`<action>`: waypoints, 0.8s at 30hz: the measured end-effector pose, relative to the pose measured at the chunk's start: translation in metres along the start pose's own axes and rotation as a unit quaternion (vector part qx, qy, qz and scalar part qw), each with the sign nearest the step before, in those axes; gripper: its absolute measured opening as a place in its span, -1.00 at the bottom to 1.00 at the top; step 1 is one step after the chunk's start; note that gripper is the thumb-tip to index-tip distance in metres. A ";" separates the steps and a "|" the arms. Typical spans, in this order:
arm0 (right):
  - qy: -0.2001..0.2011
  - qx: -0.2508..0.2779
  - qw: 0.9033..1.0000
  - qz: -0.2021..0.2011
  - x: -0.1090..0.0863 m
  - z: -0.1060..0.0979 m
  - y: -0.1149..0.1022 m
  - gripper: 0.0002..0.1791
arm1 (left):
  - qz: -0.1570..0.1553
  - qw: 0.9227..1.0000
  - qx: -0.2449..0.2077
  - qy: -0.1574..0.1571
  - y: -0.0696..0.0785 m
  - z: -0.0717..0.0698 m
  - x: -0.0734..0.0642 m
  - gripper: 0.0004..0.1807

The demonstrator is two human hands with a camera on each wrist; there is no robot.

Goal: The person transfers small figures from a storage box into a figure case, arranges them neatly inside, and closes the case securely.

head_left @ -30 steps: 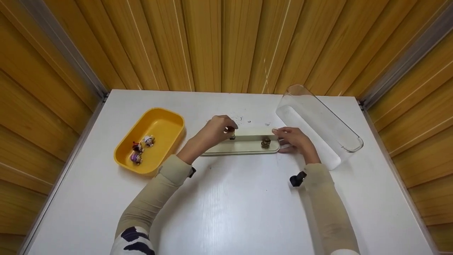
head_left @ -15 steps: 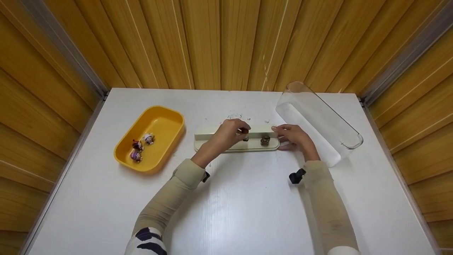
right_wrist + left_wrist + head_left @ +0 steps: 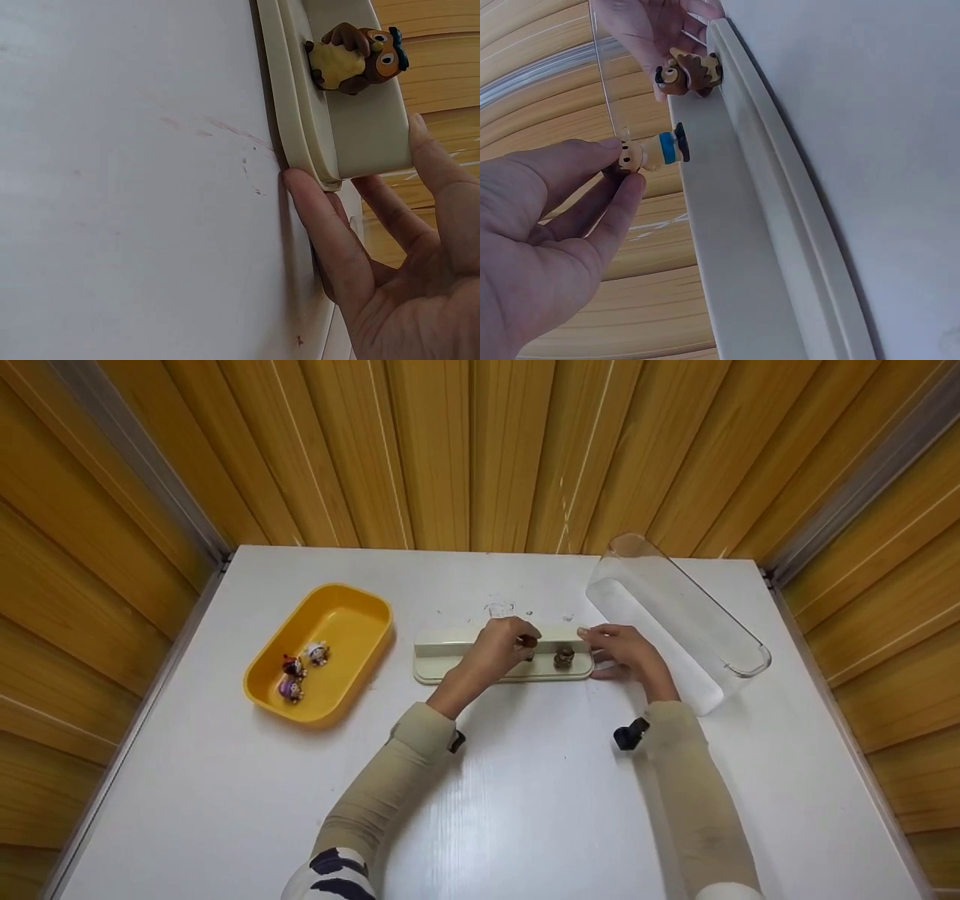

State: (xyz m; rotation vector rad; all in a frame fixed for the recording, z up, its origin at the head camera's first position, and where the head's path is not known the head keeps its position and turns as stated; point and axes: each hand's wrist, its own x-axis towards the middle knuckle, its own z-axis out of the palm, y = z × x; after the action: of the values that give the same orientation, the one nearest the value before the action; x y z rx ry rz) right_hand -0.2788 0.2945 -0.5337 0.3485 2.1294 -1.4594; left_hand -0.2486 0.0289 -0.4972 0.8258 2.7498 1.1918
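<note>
My left hand (image 3: pixel 491 651) pinches a small toy figurine (image 3: pixel 654 150) by its head, between thumb and fingers. Its blue band and dark feet show in the left wrist view. The figurine hangs over a long cream stepped display base (image 3: pixel 442 667), just left of an owl figurine (image 3: pixel 356 60). That owl stands on the base's lower step near the right end. My right hand (image 3: pixel 626 652) holds this end, thumb at the raised back step and a finger at the front corner.
On the left is a yellow tray (image 3: pixel 360 660) with several small figurines (image 3: pixel 294 666) inside. A clear plastic cover (image 3: pixel 675 622) lies slantwise at the right, behind my right hand. Wood-patterned panels (image 3: pixel 435 450) enclose the white table (image 3: pixel 510 795).
My left hand has carried its figurine rightward along the base, closer to the owl, uncovering the base's left end. The right hand stays at the right end.
</note>
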 end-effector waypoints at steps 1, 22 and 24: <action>-0.001 0.001 1.000 -0.001 -0.001 0.000 0.000 -0.24 | 0.001 1.000 0.002 0.002 0.000 0.002 0.000 -0.78; 0.000 -0.003 1.000 0.000 0.000 0.000 0.000 -0.22 | -0.043 0.997 0.055 0.020 -0.001 0.039 0.006 -0.84; 0.002 -0.004 1.000 0.003 0.001 0.000 0.000 -0.22 | -0.040 0.997 0.060 0.021 -0.001 0.040 0.006 -0.84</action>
State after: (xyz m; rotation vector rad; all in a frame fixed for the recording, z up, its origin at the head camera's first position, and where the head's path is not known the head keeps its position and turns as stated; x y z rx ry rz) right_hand -0.2792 0.2944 -0.5342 0.3562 2.1352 -1.4479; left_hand -0.2456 0.0578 -0.5250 0.6991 2.8820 1.0519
